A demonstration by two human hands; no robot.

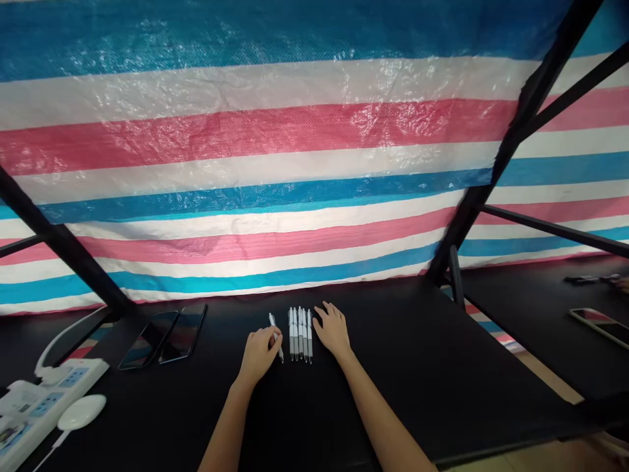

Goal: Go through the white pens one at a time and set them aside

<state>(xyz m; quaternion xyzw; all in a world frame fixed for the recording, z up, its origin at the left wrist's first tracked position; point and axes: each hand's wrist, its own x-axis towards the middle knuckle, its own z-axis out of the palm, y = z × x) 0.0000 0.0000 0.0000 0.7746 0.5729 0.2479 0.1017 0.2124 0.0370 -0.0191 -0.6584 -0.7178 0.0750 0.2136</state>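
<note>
My left hand [258,355] is shut on a white retractable pen [274,328], which stands tilted with its tip down near the table. Just to its right, several white-and-grey pens [299,334] lie side by side in a tight upright row on the black table [393,347]. My right hand [333,330] rests flat on the table, holding nothing, with its fingertips next to the top right of the row. The pens' clips and tips are too small to make out.
Two smartphones [164,335] lie left of the hands. Further left are a white power strip [44,406] and a round white device with a cable [81,412]. A striped tarp [246,157] and black metal struts stand behind. On a second table at right lie a phone [602,326] and another person's hand [622,284].
</note>
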